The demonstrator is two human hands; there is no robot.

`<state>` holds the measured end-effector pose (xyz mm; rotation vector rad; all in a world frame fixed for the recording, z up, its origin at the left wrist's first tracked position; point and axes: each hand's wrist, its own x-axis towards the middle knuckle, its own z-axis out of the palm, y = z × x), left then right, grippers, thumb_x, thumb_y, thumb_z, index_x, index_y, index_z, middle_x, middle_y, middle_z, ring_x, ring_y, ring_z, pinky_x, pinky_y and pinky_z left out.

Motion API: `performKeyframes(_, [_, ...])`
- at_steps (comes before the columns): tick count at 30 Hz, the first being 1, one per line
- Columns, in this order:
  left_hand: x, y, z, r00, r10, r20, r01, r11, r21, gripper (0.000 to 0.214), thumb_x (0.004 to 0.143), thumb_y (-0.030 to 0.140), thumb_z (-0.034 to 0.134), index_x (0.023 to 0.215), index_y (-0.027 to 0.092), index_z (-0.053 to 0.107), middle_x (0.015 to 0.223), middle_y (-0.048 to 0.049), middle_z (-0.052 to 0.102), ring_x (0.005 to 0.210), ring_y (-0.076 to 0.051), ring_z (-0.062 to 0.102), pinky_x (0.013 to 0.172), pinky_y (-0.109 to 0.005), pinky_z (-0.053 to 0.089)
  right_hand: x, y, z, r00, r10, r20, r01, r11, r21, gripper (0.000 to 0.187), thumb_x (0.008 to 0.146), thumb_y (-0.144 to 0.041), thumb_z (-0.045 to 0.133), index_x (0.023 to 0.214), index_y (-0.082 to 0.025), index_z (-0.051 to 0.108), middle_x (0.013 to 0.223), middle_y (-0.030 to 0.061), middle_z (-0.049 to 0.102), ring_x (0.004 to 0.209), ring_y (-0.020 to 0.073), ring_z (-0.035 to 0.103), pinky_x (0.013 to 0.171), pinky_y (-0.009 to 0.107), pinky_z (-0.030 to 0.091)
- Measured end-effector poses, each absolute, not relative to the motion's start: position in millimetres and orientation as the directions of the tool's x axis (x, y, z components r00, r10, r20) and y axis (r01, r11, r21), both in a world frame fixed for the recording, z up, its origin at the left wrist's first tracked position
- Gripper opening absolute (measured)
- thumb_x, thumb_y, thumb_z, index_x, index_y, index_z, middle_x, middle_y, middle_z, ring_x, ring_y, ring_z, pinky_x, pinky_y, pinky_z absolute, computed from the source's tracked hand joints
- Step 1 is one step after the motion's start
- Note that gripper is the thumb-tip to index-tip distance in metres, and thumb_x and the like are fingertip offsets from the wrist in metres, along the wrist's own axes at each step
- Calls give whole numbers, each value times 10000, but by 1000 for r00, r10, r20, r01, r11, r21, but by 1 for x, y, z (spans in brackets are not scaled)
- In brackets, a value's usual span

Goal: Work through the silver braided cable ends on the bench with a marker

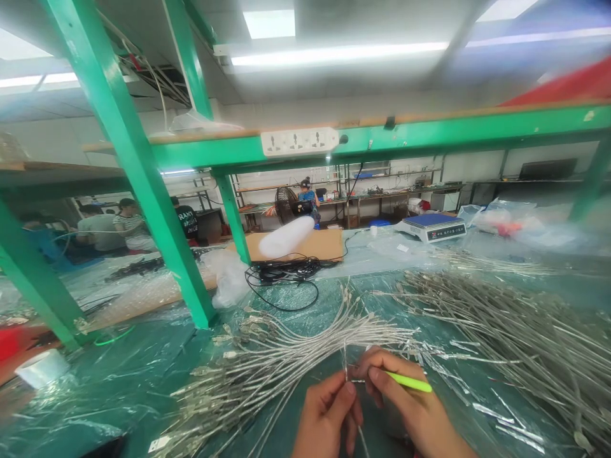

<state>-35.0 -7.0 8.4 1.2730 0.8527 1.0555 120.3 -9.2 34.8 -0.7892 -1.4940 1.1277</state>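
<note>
My left hand [329, 410] pinches a thin silvery cable [345, 362] between thumb and fingertips. The cable stands roughly upright above the fingers, and its lower part runs down below them. Close on the right, my right hand [405, 394] is closed around a slim tool with a neon-yellow handle [409, 381]. The tool's working tip is hard to make out near the cable, so I cannot tell if it touches. Just beyond both hands lies a fanned bundle of silvery cables [305, 350] with flat end pieces.
A larger heap of cables [501, 331] covers the right side, with loose silver strips [518, 432] nearby. Behind are a coiled black cable [286, 270], a white foam roll [286, 236] and a scale [432, 228]. Green posts [143, 172] rise at left. People sit in the background.
</note>
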Motion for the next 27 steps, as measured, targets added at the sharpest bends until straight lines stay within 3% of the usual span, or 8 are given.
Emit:
performKeyframes(6, [-34, -7, 8, 323, 943, 75, -128, -35, 991, 375, 880, 448, 513, 862, 112, 679, 571, 15, 544, 304, -37, 390, 325, -191, 194, 122, -11, 39, -297, 886, 356, -152, 324, -934, 266, 901, -335, 531, 707, -183, 632, 680, -2, 536, 631, 147, 506, 590, 251, 390])
performKeyframes(22, [-35, -5, 2, 315, 947, 60, -128, -20, 992, 396, 849, 488, 547, 938, 123, 674, 566, 16, 563, 301, -42, 396, 324, -193, 190, 121, -7, 33, -195, 908, 370, -3, 377, -926, 282, 935, -364, 478, 779, -198, 643, 692, 1, 535, 632, 157, 504, 587, 252, 401])
performKeyframes(27, [-35, -6, 4, 293, 955, 57, -106, -27, 994, 382, 857, 478, 540, 799, 120, 662, 571, 11, 568, 308, -40, 396, 335, -197, 188, 120, -10, 34, -226, 897, 379, -23, 384, -923, 241, 936, -340, 491, 848, -205, 670, 769, 17, 584, 663, 158, 527, 597, 249, 415])
